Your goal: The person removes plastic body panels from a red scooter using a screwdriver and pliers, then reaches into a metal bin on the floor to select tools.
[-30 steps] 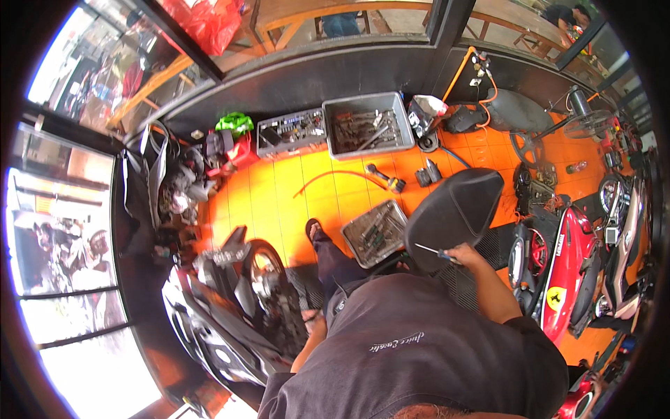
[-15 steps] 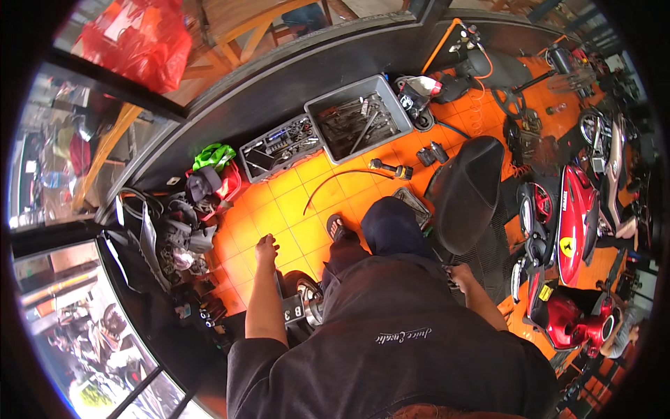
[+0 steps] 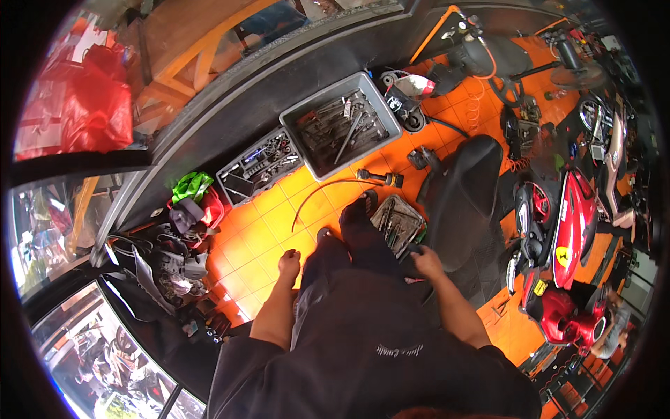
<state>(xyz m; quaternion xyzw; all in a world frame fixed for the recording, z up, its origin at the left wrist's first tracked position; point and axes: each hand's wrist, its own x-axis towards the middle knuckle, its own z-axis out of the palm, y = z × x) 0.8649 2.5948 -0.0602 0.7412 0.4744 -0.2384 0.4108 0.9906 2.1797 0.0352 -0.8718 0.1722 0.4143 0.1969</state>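
Observation:
My left hand [image 3: 289,264] hangs beside my left thigh above the orange floor, fingers curled, and nothing shows in it. My right hand [image 3: 427,265] is closed around a dark object [image 3: 417,249] whose kind I cannot make out, since fingers and blur cover much of it. Just beyond that hand, a small tray of tools [image 3: 398,225] lies on the floor by my foot. To its right rests a long black motorcycle seat [image 3: 464,202]. A yellow-and-black cordless power tool [image 3: 380,177] lies farther ahead, beside a thin curved cable [image 3: 314,193].
Along the far wall stand a large grey tool bin [image 3: 287,117] and an open socket set case [image 3: 258,167]. A red basket [image 3: 213,209] and motorcycle parts [image 3: 178,269] crowd the left. Red motorcycle bodywork [image 3: 574,216] stands at right. Orange tiles [image 3: 262,223] lie ahead of me.
I have stepped forward, one foot now beside the tool tray. My right hand has swung ahead with the dark object; my left hand has come closer to my leg and its fingers have curled in.

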